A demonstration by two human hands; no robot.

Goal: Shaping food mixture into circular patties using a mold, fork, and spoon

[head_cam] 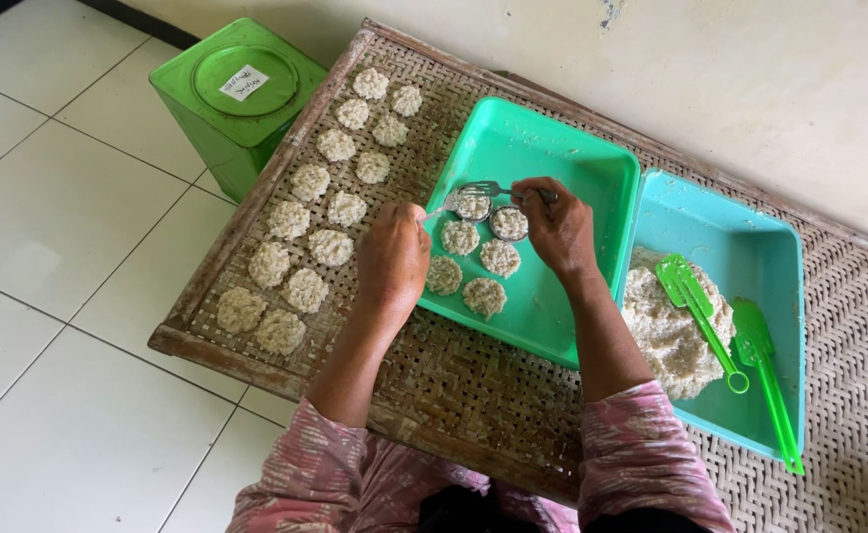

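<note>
My left hand (393, 259) rests at the left edge of a shallow green tray (552, 148) and grips a metal utensil whose end reaches a small round metal mould (473, 205) filled with pale rice mix. My right hand (557, 229) holds a metal fork (498, 189) over the two moulds; the second mould (509, 223) lies just below its fingers. Several formed rice patties (482, 294) lie in the tray beneath the moulds.
Two rows of patties (308, 183) sit on the woven bamboo rack (454, 375) to the left. A second green tray (750, 237) at right holds a heap of rice mix (656, 331) and two green plastic spatulas (765, 380). A green square tin (236, 94) stands on the tiled floor.
</note>
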